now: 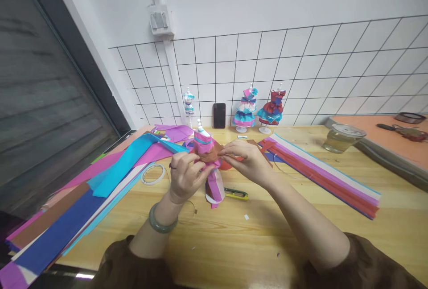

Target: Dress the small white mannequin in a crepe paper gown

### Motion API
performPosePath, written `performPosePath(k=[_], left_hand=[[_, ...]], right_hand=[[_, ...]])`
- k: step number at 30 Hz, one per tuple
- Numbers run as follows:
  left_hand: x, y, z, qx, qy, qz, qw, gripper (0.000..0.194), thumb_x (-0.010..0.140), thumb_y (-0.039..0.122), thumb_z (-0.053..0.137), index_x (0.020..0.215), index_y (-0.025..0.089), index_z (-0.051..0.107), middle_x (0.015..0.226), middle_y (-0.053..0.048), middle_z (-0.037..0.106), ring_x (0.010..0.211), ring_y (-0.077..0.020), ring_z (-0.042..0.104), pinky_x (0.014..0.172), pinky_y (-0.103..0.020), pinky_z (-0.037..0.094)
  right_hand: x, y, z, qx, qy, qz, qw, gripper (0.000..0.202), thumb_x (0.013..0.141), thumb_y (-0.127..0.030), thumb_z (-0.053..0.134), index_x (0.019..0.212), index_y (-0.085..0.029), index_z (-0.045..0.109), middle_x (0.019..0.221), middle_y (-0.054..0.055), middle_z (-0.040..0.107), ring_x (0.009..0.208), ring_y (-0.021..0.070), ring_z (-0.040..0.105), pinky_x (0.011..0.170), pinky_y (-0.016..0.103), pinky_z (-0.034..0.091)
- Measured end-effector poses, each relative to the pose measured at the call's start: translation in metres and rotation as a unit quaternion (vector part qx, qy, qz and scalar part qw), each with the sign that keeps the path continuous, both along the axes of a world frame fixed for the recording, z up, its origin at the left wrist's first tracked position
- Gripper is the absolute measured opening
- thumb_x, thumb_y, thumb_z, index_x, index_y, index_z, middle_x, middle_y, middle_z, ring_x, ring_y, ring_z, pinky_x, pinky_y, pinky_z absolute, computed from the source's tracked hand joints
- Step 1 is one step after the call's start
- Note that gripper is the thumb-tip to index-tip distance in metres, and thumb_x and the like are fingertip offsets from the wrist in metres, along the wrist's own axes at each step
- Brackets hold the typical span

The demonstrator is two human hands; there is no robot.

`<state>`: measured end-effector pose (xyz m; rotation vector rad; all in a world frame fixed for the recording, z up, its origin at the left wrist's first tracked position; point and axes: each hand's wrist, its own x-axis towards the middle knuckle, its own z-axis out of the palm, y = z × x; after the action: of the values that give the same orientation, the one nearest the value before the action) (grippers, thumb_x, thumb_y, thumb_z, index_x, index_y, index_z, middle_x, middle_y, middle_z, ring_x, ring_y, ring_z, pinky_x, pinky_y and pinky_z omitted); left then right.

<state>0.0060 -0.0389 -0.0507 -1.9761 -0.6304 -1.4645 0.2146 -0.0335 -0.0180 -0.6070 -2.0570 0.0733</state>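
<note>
Now, at mid-frame, the bare right hand (245, 157) is pinching a brown crepe-like paper strip (209, 155), fingertips nearly together; it's running crosswise over the pink-papered white mannequin (202, 146) toward the bent-fingered left hand (185, 176), whose hold I can't tell.

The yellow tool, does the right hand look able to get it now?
Likely yes: the yellow tool lies near the right hand, mostly uncovered on the table, but that hand must first release the brown strip.
</note>
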Motion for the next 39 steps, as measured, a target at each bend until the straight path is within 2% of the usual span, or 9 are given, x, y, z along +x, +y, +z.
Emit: performPosePath(k=[5, 12, 20, 28, 39], left_hand=[[0.004, 0.000, 0.000, -0.042, 0.011, -0.003, 0.999, 0.021, 0.071, 0.016, 0.073, 0.086, 0.021, 0.060, 0.083, -0.004, 0.061, 0.081, -0.0177, 0.055, 0.075, -0.034, 0.046], [0.008, -0.001, -0.002, -0.073, 0.001, -0.002, 0.997, 0.021, 0.073, 0.017, 0.071, 0.093, 0.022, 0.063, 0.086, -0.005, 0.064, 0.084, -0.0199, 0.057, 0.078, -0.036, 0.046], [0.014, -0.004, -0.004, -0.100, -0.007, 0.030, 0.995, 0.016, 0.077, 0.017, 0.067, 0.092, 0.021, 0.065, 0.085, -0.006, 0.064, 0.082, -0.0199, 0.057, 0.077, -0.036, 0.045], [0.014, -0.004, -0.006, -0.092, 0.016, 0.035, 0.995, 0.017, 0.078, 0.015, 0.062, 0.095, 0.020, 0.065, 0.086, -0.007, 0.065, 0.084, -0.0211, 0.059, 0.078, -0.037, 0.045], [0.016, -0.005, -0.002, -0.078, 0.015, 0.025, 0.997, 0.023, 0.076, 0.018, 0.066, 0.098, 0.019, 0.061, 0.088, -0.007, 0.065, 0.084, -0.0215, 0.058, 0.080, -0.038, 0.046]], right_hand=[[0.003, 0.001, 0.001, 0.010, 0.002, -0.004, 1.000, 0.008, 0.087, -0.020, 0.060, 0.089, -0.020, 0.068, 0.082, 0.006, 0.071, 0.077, 0.0174, 0.065, 0.070, 0.032, 0.052], [0.002, -0.004, 0.005, 0.012, -0.013, 0.001, 1.000, 0.008, 0.087, -0.021, 0.060, 0.088, -0.020, 0.068, 0.082, 0.005, 0.070, 0.078, 0.0180, 0.064, 0.070, 0.032, 0.050], [0.001, -0.006, 0.006, -0.048, 0.008, 0.011, 0.999, 0.007, 0.087, -0.024, 0.060, 0.086, -0.020, 0.066, 0.081, 0.004, 0.069, 0.076, 0.0168, 0.063, 0.071, 0.031, 0.050], [0.003, -0.005, 0.006, -0.075, -0.004, 0.020, 0.997, 0.009, 0.087, -0.025, 0.059, 0.083, -0.020, 0.066, 0.079, 0.004, 0.067, 0.074, 0.0160, 0.062, 0.069, 0.030, 0.049], [0.006, -0.002, 0.005, -0.101, 0.005, 0.018, 0.995, 0.006, 0.085, -0.022, 0.062, 0.082, -0.020, 0.066, 0.077, 0.003, 0.067, 0.072, 0.0146, 0.062, 0.066, 0.028, 0.049]])
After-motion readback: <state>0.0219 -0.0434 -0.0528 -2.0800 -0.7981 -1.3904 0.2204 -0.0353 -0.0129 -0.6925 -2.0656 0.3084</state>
